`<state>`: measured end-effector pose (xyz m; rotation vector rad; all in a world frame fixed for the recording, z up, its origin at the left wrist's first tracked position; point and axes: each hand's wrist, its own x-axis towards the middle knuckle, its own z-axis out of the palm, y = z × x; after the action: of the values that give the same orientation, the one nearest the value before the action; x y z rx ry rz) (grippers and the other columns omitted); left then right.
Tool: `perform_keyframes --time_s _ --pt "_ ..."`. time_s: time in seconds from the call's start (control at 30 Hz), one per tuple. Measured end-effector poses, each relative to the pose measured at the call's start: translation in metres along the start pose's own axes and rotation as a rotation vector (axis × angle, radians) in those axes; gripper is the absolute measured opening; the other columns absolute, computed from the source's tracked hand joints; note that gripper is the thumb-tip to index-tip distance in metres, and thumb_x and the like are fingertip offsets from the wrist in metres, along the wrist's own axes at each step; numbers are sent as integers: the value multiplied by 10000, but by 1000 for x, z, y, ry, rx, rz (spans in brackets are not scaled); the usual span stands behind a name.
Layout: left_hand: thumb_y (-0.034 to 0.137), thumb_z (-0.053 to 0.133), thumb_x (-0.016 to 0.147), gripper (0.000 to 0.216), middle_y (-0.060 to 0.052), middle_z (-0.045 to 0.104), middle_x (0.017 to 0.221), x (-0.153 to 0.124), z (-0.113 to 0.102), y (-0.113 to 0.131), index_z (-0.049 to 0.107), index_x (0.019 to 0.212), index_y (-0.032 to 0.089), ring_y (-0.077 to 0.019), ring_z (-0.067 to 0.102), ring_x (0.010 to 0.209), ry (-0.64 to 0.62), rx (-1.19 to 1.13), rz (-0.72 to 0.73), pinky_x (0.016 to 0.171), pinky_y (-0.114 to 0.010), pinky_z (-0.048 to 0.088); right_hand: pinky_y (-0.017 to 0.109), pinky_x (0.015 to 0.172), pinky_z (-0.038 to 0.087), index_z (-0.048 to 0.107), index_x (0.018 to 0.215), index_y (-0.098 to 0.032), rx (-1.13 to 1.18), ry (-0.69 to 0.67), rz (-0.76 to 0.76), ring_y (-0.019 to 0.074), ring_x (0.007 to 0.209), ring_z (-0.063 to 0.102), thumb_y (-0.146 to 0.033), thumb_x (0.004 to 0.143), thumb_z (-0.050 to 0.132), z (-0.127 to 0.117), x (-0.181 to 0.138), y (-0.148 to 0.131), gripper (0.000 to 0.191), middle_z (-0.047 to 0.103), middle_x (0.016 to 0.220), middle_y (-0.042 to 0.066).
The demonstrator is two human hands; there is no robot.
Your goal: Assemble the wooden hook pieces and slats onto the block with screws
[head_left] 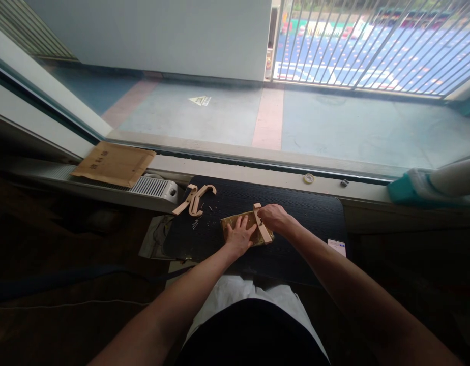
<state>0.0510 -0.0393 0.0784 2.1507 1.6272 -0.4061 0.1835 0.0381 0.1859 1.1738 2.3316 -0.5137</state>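
Note:
My left hand point(239, 238) lies with fingers spread on a flat, shiny brownish-gold block point(228, 222). Across the block's right side rests a pale wooden piece point(264, 235) with a raised far end. My right hand point(273, 217) is closed over the middle of that wooden piece; whatever its fingers grip is hidden. To the left on the dark table point(303, 208) lie curved wooden hook pieces point(199, 200), touching or overlapping one another. Several small screws point(195, 222) and tiny dark bits are scattered beside them.
A phone point(336, 247) lies at the table's right edge. Along the sill sit a yellowish tape roll point(309, 178) and a small dark object point(345, 183). A brown envelope point(113, 165) rests on the radiator point(158, 187) at left. A teal container point(408, 190) stands at right.

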Motion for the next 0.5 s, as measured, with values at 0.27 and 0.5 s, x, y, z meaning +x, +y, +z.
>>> perform_keyframes --time_s 0.27,0.5 --pt "391 606 766 640 -121 159 1511 0 -4 1 349 1351 347 -337 106 1375 -24 -10 -4 956 -679 228 252 762 478 651 1054 -179 58 -79 78 194 933 642 -215 882 416 3 2 7 294 684 1004 125" --pt "400 602 766 651 -117 155 1512 0 -3 1 336 1358 349 -341 102 1375 -18 0 3 958 -673 232 282 722 497 681 964 -142 -40 6 29 228 898 653 -171 850 457 0 -2 2 253 699 922 139"
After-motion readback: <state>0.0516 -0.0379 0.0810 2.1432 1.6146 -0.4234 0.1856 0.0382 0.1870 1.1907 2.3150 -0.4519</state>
